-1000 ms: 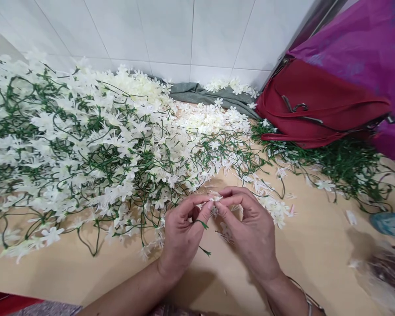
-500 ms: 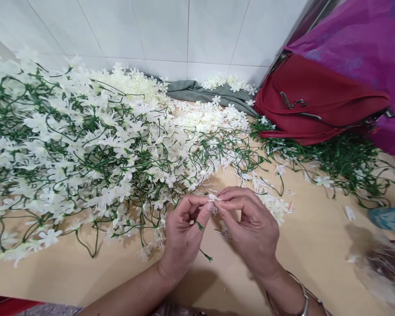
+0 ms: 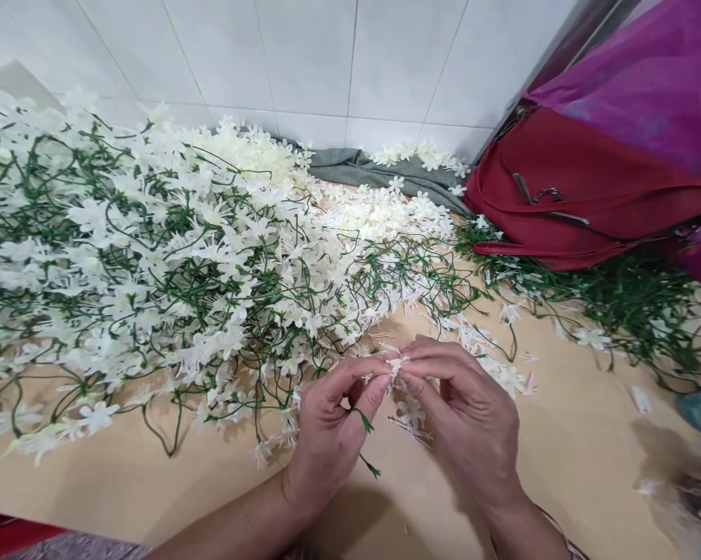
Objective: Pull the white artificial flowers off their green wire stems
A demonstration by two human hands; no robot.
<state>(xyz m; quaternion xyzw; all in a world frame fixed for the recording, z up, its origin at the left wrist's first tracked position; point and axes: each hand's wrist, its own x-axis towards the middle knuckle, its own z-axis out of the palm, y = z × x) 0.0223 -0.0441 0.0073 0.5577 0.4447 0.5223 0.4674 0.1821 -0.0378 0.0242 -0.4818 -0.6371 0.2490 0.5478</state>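
Between the fingertips of both hands is a small white flower (image 3: 395, 364). My left hand (image 3: 341, 424) pinches it from the left, and a green stem (image 3: 365, 420) with forked tips sticks out by the thumb. From the right, my right hand (image 3: 464, 412) closes thumb and fingers on the same flower. Just below the fingertips more white petals (image 3: 410, 412) show, partly hidden by the right hand. A large heap of white flowers on green stems (image 3: 169, 272) fills the left side, beyond the left hand.
Loose white blossoms (image 3: 379, 210) lie near the tiled wall (image 3: 309, 62), before a grey cloth (image 3: 355, 167). A red bag (image 3: 589, 187) stands back right by a purple bag (image 3: 665, 85). Green stems (image 3: 630, 303) lie beneath it. A clear plastic bag (image 3: 682, 498) is at lower right.
The view has shifted, so the surroundings sit slightly differently. The flower at the fingertips now shows more of its petals. Both hands keep their pinch.
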